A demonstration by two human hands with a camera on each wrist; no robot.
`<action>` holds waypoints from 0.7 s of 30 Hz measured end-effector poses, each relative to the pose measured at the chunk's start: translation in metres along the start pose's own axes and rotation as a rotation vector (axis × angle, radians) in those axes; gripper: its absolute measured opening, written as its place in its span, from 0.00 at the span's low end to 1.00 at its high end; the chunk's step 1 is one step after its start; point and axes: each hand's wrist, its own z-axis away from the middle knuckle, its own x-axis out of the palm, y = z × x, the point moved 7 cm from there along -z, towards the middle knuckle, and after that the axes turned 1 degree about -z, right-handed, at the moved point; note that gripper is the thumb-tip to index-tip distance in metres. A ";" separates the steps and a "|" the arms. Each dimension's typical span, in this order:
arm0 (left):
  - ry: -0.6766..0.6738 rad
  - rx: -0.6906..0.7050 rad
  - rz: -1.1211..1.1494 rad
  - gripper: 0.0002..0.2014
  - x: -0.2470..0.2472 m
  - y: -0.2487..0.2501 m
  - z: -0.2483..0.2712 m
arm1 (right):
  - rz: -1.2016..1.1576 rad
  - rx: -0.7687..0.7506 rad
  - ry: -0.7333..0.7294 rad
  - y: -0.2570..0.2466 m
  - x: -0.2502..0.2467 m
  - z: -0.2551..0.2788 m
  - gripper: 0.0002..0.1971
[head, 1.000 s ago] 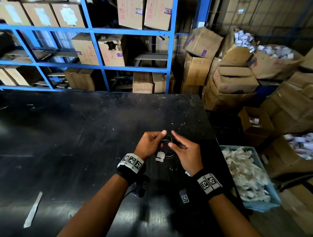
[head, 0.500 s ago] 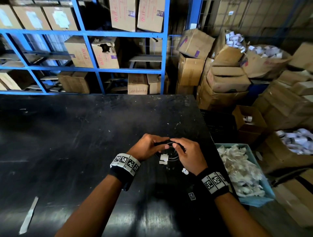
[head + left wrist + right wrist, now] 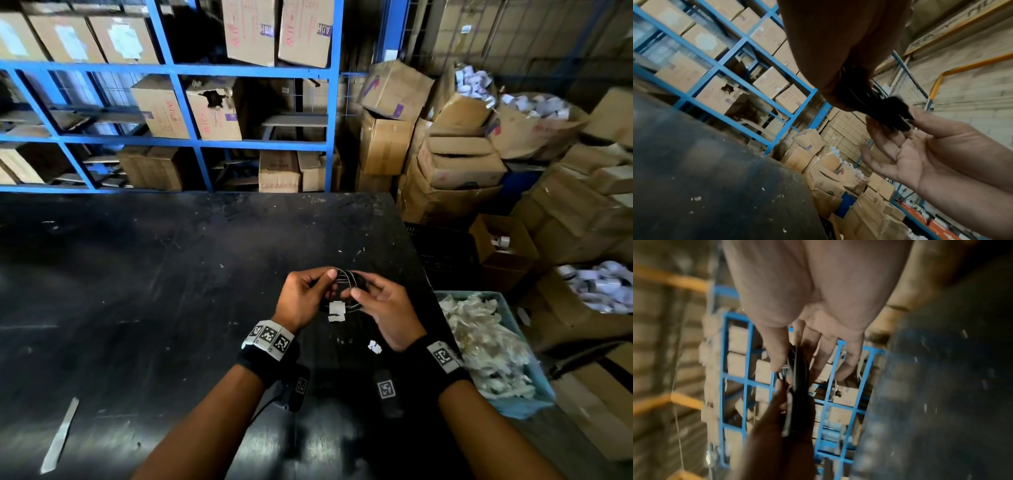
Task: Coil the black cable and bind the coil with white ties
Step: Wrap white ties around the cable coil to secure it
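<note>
The black cable (image 3: 349, 278) is already a small coil, held up just above the near right part of the dark table (image 3: 144, 308) between both hands. The left hand (image 3: 303, 298) pinches the coil's left side with thumb and fingers curled onto it; the right hand (image 3: 387, 308) pinches the right side between thumb and forefinger, the other fingers loose, as the left wrist view shows. A white tie (image 3: 336, 308) hangs from the lower edge of the coil, seemingly one binding in place or half done; I cannot tell whether it is fastened.

To do this step well, I would say, keep the loops stacked flat and even under the pinches so none springs out, turn the coil to bring a bare stretch forward, and set the next tie opposite the first, snug but not crushing the strands.

A small white scrap (image 3: 375, 346) lies on the table near the right wrist, and a pale strip (image 3: 60, 435) lies far off to the left. The tabletop is scuffed and speckled with bits. Beside its right edge stands a light blue bin (image 3: 534, 394) heaped with white pieces. Behind, blue shelving (image 3: 178, 68) carries cardboard boxes (image 3: 161, 106), and more boxes are piled to the right, some spilling white items.
</note>
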 end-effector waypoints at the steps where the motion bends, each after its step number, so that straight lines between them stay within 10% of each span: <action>1: 0.020 -0.004 0.031 0.12 0.001 -0.002 -0.001 | -0.101 0.025 0.010 0.003 0.002 0.001 0.12; 12: -0.176 -0.215 0.321 0.12 0.004 -0.018 0.001 | -0.028 0.031 -0.078 -0.011 -0.011 0.003 0.11; 21: 0.046 -0.030 0.104 0.05 0.003 -0.013 -0.007 | 0.218 -0.073 0.039 -0.016 -0.012 -0.009 0.09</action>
